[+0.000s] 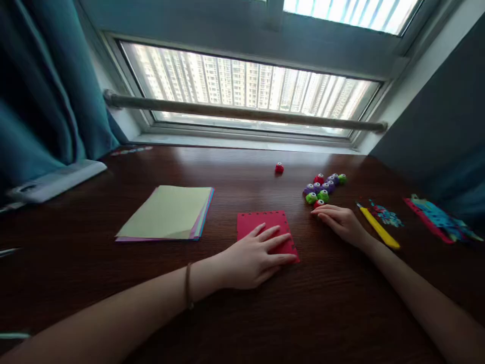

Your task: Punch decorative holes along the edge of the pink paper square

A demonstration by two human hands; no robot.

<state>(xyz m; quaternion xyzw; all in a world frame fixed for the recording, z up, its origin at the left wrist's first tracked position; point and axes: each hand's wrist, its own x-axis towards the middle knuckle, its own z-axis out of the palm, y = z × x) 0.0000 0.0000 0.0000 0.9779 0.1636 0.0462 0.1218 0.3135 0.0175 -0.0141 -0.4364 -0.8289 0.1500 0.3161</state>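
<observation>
My left hand lies flat, fingers spread, on a red square sheet with small punched holes along its edges. My right hand rests on the dark wooden table just right of the sheet, fingers loosely curled, fingertips touching a small red punch. That punch is the nearest of a cluster of small round punches in red, purple and green. One more red punch stands alone farther back.
A stack of coloured paper lies to the left. A yellow utility knife, paper scraps and a red strip with blue pieces lie right. Teal curtain at left, window behind.
</observation>
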